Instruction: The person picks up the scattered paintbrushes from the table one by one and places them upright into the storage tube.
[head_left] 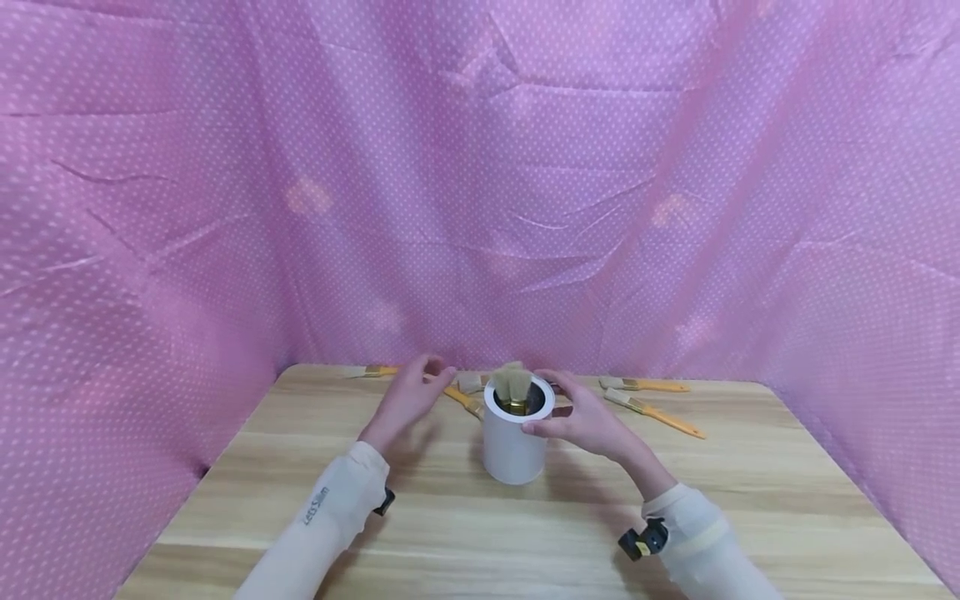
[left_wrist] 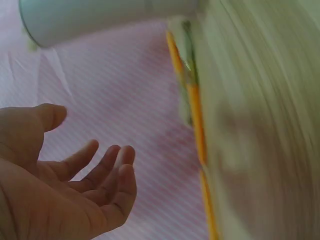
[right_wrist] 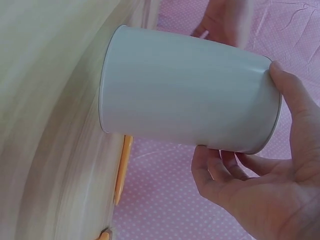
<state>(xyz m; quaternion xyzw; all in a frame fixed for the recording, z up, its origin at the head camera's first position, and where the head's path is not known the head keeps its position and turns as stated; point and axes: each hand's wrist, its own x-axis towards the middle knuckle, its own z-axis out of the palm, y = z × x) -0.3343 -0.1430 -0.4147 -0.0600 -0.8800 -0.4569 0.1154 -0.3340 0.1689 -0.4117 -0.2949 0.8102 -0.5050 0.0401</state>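
Note:
A white cylindrical can [head_left: 514, 450] stands upright on the table, with paintbrush bristles [head_left: 513, 383] sticking up out of its mouth. My right hand [head_left: 581, 417] grips the can near its top; in the right wrist view the thumb lies at the rim and the fingers touch the side. My left hand [head_left: 412, 392] is left of the can, close to a yellow-handled paintbrush [head_left: 465, 402] lying on the table. In the left wrist view, nothing is in the left hand [left_wrist: 70, 185], whose fingers are loosely bent and apart from the thumb.
More paintbrushes lie along the table's back: one at the left [head_left: 371, 372], one partly behind the can [head_left: 471, 383], and two at the right, a farther brush [head_left: 645, 385] and a nearer brush [head_left: 656, 413]. Pink dotted cloth [head_left: 480, 208] hangs around the wooden table [head_left: 450, 542].

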